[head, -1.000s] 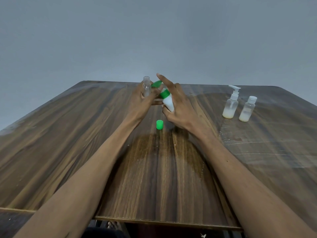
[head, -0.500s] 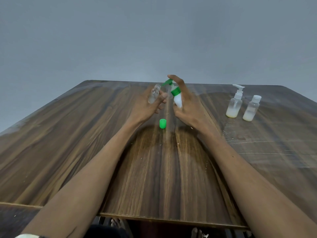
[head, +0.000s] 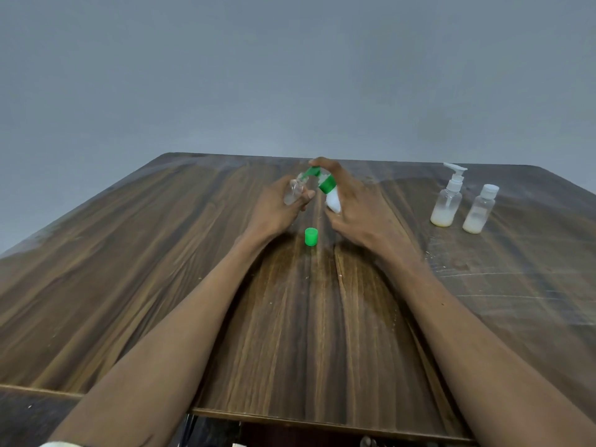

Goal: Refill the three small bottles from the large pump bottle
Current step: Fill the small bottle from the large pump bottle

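Note:
My left hand (head: 274,209) holds a small clear bottle (head: 295,190), tilted, its open mouth up toward the green nozzle. My right hand (head: 358,208) grips the white pump bottle with a green pump head (head: 329,191), a finger on top of the pump; the nozzle points into the small bottle's mouth. A green cap (head: 311,236) stands on the table just below the two hands. At the right stand a small clear pump bottle (head: 448,201) and a small clear capped bottle (head: 480,211), each with pale liquid at the bottom.
The wooden table (head: 161,285) spreads wide to the left and toward me, its near edge at the bottom. A plain grey wall rises behind the far edge. Scratches and pale smears mark the right side of the table near the two bottles.
The small clear bottle has tipped from upright to slanted toward the pump nozzle. Both hands have come a little lower and my right finger has curled down onto the pump head.

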